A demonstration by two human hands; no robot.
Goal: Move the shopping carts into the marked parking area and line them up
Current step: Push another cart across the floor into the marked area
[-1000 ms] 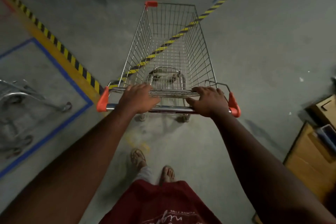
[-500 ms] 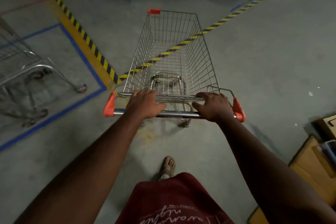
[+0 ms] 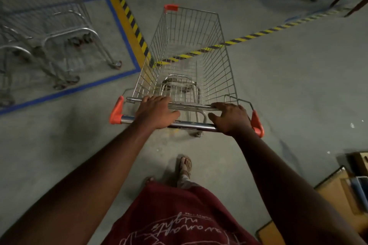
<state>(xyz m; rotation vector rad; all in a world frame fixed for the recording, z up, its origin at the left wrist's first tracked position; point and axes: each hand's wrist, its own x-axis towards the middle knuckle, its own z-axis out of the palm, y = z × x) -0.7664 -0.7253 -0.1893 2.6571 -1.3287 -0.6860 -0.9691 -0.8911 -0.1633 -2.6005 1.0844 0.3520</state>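
Fingers of the left hand (image 3: 156, 111) and right hand (image 3: 231, 118) clench the handle bar (image 3: 191, 125) of the empty cart (image 3: 191, 55), outside the blue-taped bay (image 3: 121, 26). Parked carts (image 3: 49, 32) fill that bay at left; striped floor tape (image 3: 249, 37) crosses ahead; cardboard boxes (image 3: 338, 195) sit at right.

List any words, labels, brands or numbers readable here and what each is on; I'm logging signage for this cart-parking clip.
Maroon shirt: white handwritten-style print, seen upside down from the head camera; too distorted to read reliably.
Shirt, small line of print above the script: too small to read.
Shopping cart, its orange handle caps and the parked carts: no text visible.
Floor tape: stripes only, no words.
Cardboard boxes: no legible print.
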